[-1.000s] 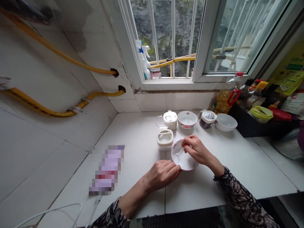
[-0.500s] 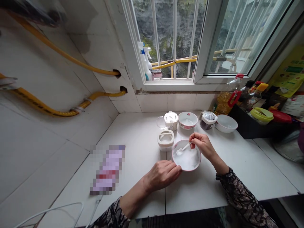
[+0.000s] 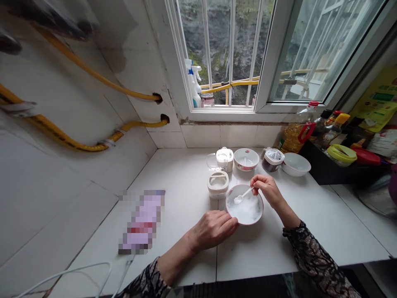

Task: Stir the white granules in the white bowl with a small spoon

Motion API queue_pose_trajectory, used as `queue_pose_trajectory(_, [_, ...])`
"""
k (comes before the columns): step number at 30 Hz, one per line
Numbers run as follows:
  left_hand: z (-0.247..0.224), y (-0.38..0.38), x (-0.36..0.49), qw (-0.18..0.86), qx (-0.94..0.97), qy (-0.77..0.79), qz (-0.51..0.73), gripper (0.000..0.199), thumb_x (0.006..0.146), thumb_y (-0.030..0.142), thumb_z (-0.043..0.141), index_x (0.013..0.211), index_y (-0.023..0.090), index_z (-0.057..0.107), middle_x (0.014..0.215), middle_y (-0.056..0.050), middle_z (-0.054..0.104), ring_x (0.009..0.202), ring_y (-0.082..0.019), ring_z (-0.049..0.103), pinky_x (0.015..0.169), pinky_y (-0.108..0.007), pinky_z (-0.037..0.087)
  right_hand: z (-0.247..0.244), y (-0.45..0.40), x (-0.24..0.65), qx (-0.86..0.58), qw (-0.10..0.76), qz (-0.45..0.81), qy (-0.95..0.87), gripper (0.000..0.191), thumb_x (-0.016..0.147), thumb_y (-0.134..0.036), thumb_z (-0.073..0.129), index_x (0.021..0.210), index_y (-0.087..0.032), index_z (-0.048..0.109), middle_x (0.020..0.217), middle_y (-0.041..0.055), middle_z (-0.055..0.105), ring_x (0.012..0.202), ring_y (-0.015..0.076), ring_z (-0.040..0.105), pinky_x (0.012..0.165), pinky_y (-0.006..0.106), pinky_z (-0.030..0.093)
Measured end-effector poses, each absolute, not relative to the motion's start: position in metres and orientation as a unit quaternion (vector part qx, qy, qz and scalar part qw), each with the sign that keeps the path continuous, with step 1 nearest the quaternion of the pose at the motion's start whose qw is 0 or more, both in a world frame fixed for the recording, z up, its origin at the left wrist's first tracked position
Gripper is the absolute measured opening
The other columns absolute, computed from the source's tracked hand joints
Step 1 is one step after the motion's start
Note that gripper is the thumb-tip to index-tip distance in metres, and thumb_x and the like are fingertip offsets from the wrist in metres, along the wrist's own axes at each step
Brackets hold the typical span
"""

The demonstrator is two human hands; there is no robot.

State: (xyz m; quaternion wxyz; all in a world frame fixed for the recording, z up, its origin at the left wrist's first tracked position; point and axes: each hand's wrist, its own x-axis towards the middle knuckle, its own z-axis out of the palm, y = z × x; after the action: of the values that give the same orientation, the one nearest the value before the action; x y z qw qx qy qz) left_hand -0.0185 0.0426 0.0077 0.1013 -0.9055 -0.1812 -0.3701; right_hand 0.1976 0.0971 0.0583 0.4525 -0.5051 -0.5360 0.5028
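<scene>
A white bowl with a pink rim stands on the white counter and holds white powder. My left hand grips the bowl's near left rim. Pinched in my right hand is the handle of a small white spoon, whose tip sits over the powder with some white powder in it. Just behind and left of the bowl is a square clear container with a pale lid. Farther back are a similar container with its clear lid raised and a flowered bowl.
A dark-filled jar and a white bowl stand at the back right, beside an oil bottle and a black rack of condiments. At left lies a blurred purple object with a white cable.
The spoon in my right hand has moved slightly to the right over the powder. My left hand keeps its place on the rim. The whole view has shifted a little.
</scene>
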Motion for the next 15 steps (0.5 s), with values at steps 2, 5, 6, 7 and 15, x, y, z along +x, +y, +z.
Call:
queue_pose_trajectory(2, [0.0070,0.0426,-0.0184,0.103,-0.905,-0.182,-0.370,0.015,0.096,0.013,0.046,0.083,0.016,0.053,0.060,0.003,0.054,0.050,-0.010,0.049,0.047,-0.025,0.034,0.0569,0.0974,0.1969,-0.509,0.451,0.496,-0.540,0.011,0.057,-0.025,0.051,0.057,-0.018,0.060,0.042,-0.0025,0.054,0.044,0.0113,0.045,0.050,0.025,0.038])
queue_pose_trajectory(5, [0.0056,0.0427,-0.0187,0.103,-0.906,-0.184,-0.367,0.014,0.095,0.013,0.047,0.084,0.016,0.053,0.061,0.003,0.055,0.051,-0.010,0.050,0.047,-0.025,0.035,0.0565,0.0979,0.1969,-0.511,0.447,0.497,-0.541,0.011,0.057,-0.026,0.051,0.056,-0.018,0.059,0.041,-0.0027,0.053,0.043,0.0113,0.044,0.049,0.025,0.037])
queue_pose_trajectory(6, [0.0054,0.0427,-0.0188,0.103,-0.907,-0.185,-0.365,0.013,0.095,0.014,0.047,0.084,0.016,0.054,0.061,0.003,0.055,0.051,-0.010,0.050,0.047,-0.025,0.036,0.0569,0.0981,0.1972,-0.509,0.445,0.501,-0.541,0.011,0.057,-0.026,0.051,0.056,-0.018,0.059,0.041,-0.0027,0.054,0.043,0.0116,0.045,0.049,0.026,0.037])
queue_pose_trajectory(7, [0.0054,0.0426,-0.0190,0.104,-0.907,-0.187,-0.363,0.013,0.095,0.014,0.047,0.084,0.016,0.054,0.061,0.003,0.055,0.051,-0.010,0.050,0.047,-0.025,0.036,0.0575,0.0982,0.1977,-0.506,0.444,0.505,-0.540,0.011,0.057,-0.026,0.051,0.056,-0.019,0.059,0.041,-0.0027,0.054,0.043,0.0119,0.045,0.049,0.026,0.037])
queue_pose_trajectory(15, [0.0072,0.0424,-0.0187,0.102,-0.907,-0.185,-0.364,0.015,0.096,0.014,0.046,0.084,0.016,0.054,0.061,0.003,0.056,0.051,-0.010,0.051,0.047,-0.025,0.037,0.0618,0.0990,0.2001,-0.486,0.466,0.528,-0.517,0.010,0.057,-0.024,0.053,0.057,-0.018,0.061,0.043,-0.0018,0.056,0.044,0.0125,0.048,0.051,0.028,0.040])
